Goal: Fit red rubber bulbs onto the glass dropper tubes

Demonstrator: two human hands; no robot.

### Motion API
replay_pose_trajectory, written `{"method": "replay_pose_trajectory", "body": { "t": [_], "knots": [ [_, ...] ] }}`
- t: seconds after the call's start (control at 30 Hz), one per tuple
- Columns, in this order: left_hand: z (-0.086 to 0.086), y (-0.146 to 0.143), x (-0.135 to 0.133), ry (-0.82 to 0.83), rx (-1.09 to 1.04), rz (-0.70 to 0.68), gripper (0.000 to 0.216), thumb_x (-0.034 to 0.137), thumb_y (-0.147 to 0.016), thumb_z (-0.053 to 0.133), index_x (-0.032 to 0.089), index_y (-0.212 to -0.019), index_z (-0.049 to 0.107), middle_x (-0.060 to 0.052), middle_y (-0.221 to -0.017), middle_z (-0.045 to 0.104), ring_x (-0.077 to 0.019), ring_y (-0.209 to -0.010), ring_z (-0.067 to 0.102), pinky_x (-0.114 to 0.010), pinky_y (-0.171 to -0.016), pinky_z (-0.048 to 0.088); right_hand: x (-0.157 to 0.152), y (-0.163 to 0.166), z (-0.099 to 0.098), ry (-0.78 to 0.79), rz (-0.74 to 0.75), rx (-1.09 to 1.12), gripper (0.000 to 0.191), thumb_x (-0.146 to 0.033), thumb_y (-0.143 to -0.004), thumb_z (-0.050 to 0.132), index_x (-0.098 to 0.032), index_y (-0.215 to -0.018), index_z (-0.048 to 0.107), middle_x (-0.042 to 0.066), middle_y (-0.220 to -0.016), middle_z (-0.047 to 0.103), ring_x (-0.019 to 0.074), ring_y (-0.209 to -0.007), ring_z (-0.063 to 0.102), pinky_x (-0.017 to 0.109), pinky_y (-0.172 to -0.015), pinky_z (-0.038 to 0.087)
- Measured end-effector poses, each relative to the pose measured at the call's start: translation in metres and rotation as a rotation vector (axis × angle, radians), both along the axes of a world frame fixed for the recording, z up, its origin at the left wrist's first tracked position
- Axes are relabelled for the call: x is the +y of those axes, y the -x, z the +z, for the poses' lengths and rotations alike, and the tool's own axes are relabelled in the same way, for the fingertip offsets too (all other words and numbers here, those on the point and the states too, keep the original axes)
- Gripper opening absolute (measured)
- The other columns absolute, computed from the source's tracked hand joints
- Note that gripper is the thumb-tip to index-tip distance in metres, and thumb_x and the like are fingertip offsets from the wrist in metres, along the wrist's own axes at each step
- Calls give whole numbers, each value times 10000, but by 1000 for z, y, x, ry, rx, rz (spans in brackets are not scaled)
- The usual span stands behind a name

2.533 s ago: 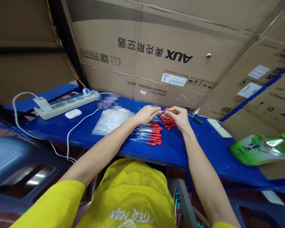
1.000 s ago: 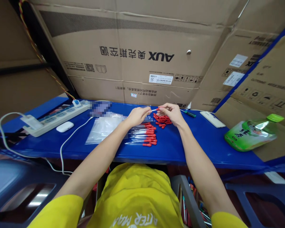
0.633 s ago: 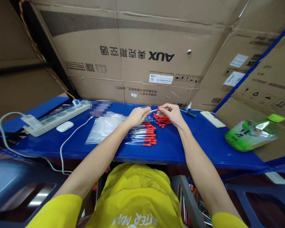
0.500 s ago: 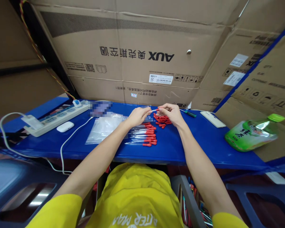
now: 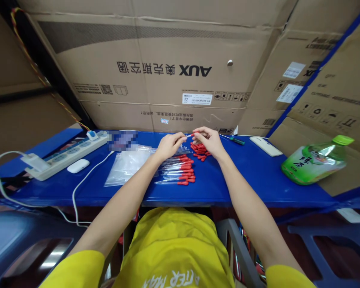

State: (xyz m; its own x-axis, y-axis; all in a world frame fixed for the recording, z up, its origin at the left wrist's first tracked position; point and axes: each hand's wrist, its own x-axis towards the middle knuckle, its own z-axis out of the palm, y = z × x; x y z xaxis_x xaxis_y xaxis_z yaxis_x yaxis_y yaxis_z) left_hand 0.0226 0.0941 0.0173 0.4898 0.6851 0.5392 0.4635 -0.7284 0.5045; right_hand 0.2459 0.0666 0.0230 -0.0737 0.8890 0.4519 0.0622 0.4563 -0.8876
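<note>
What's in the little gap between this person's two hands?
In the head view, a slim pale tube bridges the gap from the left hand to the right hand, with a red tip at the right hand's end.

Red-capped clear tubes, side by side

Half-hidden things around the pile of red caps
Just beside the pile, the left grip and right grip cover much of the tube and held cap, so their join cannot be told; left of it, a forearm hides part of the plastic bags; farther left, mosaic blurs a flat item; behind it, the carton's smallest print is unreadable; nearer the person, the lower edge cuts off the yellow shirt.
</note>
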Motion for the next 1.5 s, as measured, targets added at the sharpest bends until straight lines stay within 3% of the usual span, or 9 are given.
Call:
{"method": "replay_pose_trajectory", "body": {
  "t": [0.2, 0.33, 0.47, 0.6, 0.73, 0.83, 1.03, 1.23, 1.5],
  "knots": [
    [7, -1, 2, 374, -487, -92, 380, 527, -892, 750, 162, -986, 699, -14, -776, 687, -112, -612, 556, -254, -620, 449, 7, -2, -7, -78, -110, -45, 397, -570, -803, 819, -235, -1003, 746, 42, -943, 807, 209, -813, 757, 363, -794, 642],
    [3, -8, 1, 501, -608, -137, 437, 582, -871, 752, 176, -1008, 666, -40, -916, 712, -111, -674, 600, -253, -652, 502, 4, 12, -15, 3, -14, -112, 385, -594, -853, 760, -245, -990, 671, 21, -827, 801, 180, -669, 727, 316, -683, 596],
    [-4, -15, 0, 455, -487, -177, 459, 630, -950, 624, 173, -979, 652, -25, -851, 679, -127, -691, 590, -258, -672, 496, -1, 28, -20, 15, 68, -170, 440, -661, -865, 732, -261, -949, 568, -15, -734, 767, 171, -628, 712, 277, -620, 555],
    [-7, -13, -1, 237, -286, -66, 490, 588, -1070, 399, 197, -857, 603, -24, -753, 673, -169, -740, 629, -294, -773, 500, -2, 27, -18, 24, -23, -175, 501, -730, -863, 706, -272, -997, 552, -76, -603, 656, 120, -463, 543, 228, -474, 417],
    [-10, -11, -5, 78, 87, -49, 399, 490, -1085, 428, 222, -877, 639, -17, -758, 693, -187, -708, 636, -296, -748, 448, 1, 19, -12, 18, -50, -97, 581, -821, -837, 667, -250, -941, 647, -71, -560, 556, 106, -436, 458, 241, -441, 371],
    [-12, -13, -7, 44, 125, -58, 355, 486, -1083, 448, 219, -979, 657, -22, -819, 702, -193, -735, 635, -283, -712, 413, 4, 18, -9, 20, -46, 12, 612, -848, -822, 666, -236, -820, 657, -47, -565, 558, 101, -430, 452, 248, -440, 405],
    [-13, -14, -5, 76, -50, -94, 327, 477, -1084, 460, 203, -1017, 625, -17, -829, 665, -177, -760, 616, -283, -730, 433, 8, 12, -7, 71, -81, 189, 578, -802, -777, 761, -234, -840, 671, -33, -621, 631, 105, -476, 542, 239, -488, 499],
    [-3, -17, -2, 378, -642, -183, 376, 571, -1075, 486, 206, -1103, 570, 38, -736, 529, -108, -605, 526, -254, -649, 470, 1, 5, -3, 132, 18, 81, 535, -647, -677, 910, -213, -913, 704, 20, -802, 771, 117, -577, 622, 258, -594, 568],
    [-3, -16, 1, 496, -925, -209, 452, 610, -961, 694, 162, -1006, 728, 17, -734, 556, -91, -650, 543, -212, -642, 472, -7, 33, -17, 57, 114, -302, 559, -750, -975, 514, -211, -913, 648, -55, -631, 467, 105, -453, 428, 260, -465, 411]
  ]
}}
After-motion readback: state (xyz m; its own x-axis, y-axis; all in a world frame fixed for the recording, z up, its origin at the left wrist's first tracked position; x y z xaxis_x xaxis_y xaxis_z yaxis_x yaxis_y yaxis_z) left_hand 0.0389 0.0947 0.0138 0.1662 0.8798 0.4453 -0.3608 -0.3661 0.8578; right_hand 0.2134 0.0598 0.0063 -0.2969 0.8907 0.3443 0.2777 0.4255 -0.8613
